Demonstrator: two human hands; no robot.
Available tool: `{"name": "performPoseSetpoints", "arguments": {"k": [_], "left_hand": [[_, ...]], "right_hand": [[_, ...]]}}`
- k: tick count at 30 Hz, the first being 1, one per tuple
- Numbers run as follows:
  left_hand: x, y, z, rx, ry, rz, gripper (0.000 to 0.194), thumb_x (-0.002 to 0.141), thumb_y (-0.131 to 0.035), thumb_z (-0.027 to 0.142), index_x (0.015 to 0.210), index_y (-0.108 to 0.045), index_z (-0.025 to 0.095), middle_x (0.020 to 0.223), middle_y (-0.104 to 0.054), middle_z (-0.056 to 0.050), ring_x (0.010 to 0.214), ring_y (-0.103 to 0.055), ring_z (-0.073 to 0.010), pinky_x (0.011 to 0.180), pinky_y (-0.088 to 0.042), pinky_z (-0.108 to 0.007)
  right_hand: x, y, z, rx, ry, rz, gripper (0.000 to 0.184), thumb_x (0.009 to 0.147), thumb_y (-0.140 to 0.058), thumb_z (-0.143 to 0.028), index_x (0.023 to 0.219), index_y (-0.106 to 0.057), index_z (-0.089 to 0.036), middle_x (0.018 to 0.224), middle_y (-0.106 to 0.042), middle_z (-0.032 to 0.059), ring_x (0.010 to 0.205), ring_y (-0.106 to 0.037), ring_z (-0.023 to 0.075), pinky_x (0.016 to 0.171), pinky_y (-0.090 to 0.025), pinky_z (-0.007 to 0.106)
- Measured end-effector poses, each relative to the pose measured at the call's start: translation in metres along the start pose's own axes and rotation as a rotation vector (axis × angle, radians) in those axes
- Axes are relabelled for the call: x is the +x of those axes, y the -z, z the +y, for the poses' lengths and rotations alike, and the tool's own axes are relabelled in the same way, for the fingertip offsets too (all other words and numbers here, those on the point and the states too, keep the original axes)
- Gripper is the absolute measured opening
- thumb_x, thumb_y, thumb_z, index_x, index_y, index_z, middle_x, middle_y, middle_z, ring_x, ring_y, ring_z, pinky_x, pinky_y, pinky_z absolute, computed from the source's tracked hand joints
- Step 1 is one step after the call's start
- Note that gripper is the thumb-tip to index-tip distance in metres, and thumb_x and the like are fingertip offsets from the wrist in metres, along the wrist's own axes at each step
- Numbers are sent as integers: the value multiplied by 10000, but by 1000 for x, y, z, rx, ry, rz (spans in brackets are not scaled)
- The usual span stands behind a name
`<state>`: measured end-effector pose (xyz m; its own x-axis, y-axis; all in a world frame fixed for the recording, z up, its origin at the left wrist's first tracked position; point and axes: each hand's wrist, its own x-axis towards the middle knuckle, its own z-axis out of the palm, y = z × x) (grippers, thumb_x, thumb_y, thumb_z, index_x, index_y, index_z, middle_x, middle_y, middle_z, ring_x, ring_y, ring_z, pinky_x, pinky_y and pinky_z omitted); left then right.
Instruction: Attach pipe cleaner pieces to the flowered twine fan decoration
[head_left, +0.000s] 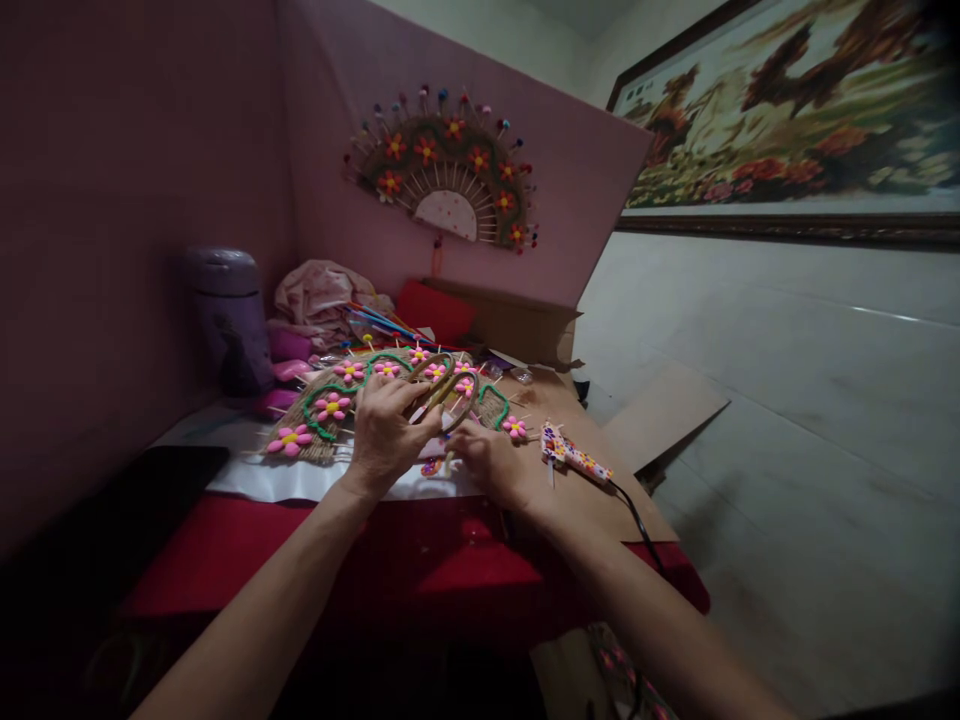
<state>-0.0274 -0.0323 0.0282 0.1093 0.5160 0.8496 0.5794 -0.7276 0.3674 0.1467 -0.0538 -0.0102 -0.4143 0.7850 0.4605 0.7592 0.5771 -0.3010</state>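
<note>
My left hand [390, 420] is closed around a pair of scissors [466, 400], whose looped handles stick up beyond the fingers. Close beside it, my right hand [491, 460] has its fingers curled together; what they pinch is too small to make out. Under both hands lies a fan-shaped craft piece [332, 407] of brown twine, with pink flowers, a wavy green cord and thin sticks poking from its edge. A small colourful ornament [430, 467] shows between the hands, near the fan's lower middle.
A patterned glue gun [574, 455] with a black cord lies on cardboard [637, 515] at right. A purple bottle [229, 320] stands at left. Behind are a crumpled pink bag [322, 295] and a cardboard box [517, 325]. A finished-looking fan [450, 170] hangs on the pink panel.
</note>
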Motion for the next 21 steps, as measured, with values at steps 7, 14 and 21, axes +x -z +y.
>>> {"name": "performPoseSetpoints", "arguments": {"k": [7,14,21], "left_hand": [[-1,-2,2,-68,-77,-30,163,707,-621,225,845,-695,181,681,-651,-21,707,-504,-187,765,-379,-369],[-4,-3,9,-216,-212,-257,148,683,-631,201,820,-679,171,715,-638,-36,736,-482,-183,722,-400,-338],[-17,-4,22,-241,-308,-799,86,706,-592,214,653,-654,185,680,-583,-37,752,-485,-174,674,-372,-288]], "right_hand": [[-5,25,30,678,-539,463,320,774,-539,-455,829,-621,-151,675,-582,17,558,-514,112,462,-402,208],[-23,46,45,196,-501,112,287,816,-427,-362,695,-587,-157,636,-569,4,589,-514,112,548,-371,215],[-26,38,32,-334,-557,-166,186,751,-561,-345,716,-633,-177,678,-619,20,629,-510,131,526,-248,227]]}}
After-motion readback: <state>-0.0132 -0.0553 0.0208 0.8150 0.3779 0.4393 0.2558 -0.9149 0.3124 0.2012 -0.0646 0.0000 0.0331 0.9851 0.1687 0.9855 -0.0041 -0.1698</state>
